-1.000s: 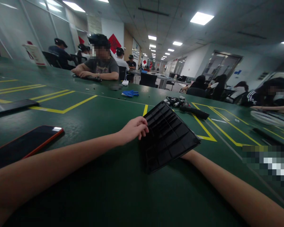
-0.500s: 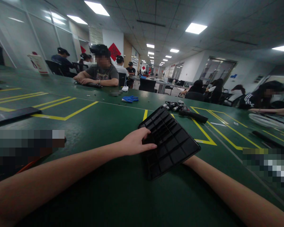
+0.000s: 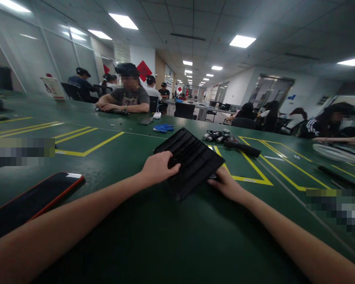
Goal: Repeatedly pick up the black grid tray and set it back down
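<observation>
A black plastic compartment tray (image 3: 192, 152) with rows of ribs is tilted above the green table in front of me. My left hand (image 3: 158, 169) is closed on its left side, thumb and fingers bent over the edge. At the tray's right corner is my right hand (image 3: 226, 182), also closed on it, with some fingers hidden behind the tray. A small shiny dark bit shows by the right thumb; I cannot make out what it is.
Beyond the tray lie several black-and-silver cylindrical parts (image 3: 217, 135), a black tube (image 3: 242, 148) and a blue glove (image 3: 163, 128). A phone with an orange edge (image 3: 44, 197) lies left. Yellow tape (image 3: 251, 181) marks the green table (image 3: 154, 244). A person (image 3: 128, 92) sits opposite.
The tray has moved left and turned, its compartments now seen at a flatter slant. My right hand has come out from behind it to its right corner. My left hand moved left with it.
</observation>
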`<state>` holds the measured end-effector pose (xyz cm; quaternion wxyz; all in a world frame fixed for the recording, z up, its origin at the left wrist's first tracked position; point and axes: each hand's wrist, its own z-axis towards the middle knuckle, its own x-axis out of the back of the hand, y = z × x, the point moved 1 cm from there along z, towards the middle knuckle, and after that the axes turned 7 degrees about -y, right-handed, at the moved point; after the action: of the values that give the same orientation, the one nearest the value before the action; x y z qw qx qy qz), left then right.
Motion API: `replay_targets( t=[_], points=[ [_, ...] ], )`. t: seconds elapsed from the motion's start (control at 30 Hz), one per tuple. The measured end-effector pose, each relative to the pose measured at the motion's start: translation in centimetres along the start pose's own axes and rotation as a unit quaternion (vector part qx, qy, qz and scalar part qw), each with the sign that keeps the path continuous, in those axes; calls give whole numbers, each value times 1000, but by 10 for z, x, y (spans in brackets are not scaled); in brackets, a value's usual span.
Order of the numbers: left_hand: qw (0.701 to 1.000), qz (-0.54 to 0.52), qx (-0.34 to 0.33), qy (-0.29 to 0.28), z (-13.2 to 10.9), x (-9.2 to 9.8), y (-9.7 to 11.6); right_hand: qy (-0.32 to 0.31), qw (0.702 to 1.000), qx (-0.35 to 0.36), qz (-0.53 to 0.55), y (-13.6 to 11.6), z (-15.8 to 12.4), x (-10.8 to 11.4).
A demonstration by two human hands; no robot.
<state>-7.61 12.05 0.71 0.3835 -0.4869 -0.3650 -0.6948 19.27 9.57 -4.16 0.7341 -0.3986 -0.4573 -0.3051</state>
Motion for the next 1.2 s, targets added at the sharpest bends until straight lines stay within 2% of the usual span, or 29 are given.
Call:
replay_targets(
  t=[0.1,0.2,0.33,0.47,0.53,0.6,0.67,0.73,0.8,0.9,1.0,1.07,1.13,1.2],
  points=[
    [991,48,127,3,16,12,-36,53,990,-129,-39,36,1,19],
    [969,75,233,-41,29,21,-72,84,962,-225,-132,76,-7,33],
    [953,77,276,-98,34,23,-106,30,935,-285,-210,106,-19,34],
    [947,76,282,-131,33,23,-119,-17,929,-301,-212,109,-23,31],
    [949,80,278,-127,33,26,-115,6,927,-304,-218,103,-22,33],
    [962,76,252,-80,34,28,-102,60,925,-291,-238,90,-19,36],
    [979,57,196,-22,33,26,-80,116,928,-254,-246,69,-13,35],
    [993,18,118,4,28,15,-51,130,944,-201,-226,40,-7,30],
    [998,-65,10,2,20,-2,-21,81,969,-145,-185,9,-3,19],
    [989,-72,-124,-37,7,-27,13,-18,989,-66,-132,-32,-3,1],
    [983,-52,-145,-101,3,-41,22,-109,990,-20,-91,-54,-7,-9],
    [981,-54,-135,-125,4,-44,20,-137,988,-9,-74,-59,-8,-9],
    [982,-58,-143,-111,6,-44,18,-133,989,-6,-68,-57,-8,-7],
    [981,-55,-169,-71,4,-41,18,-104,991,-3,-79,-49,-5,-3]
  ],
)
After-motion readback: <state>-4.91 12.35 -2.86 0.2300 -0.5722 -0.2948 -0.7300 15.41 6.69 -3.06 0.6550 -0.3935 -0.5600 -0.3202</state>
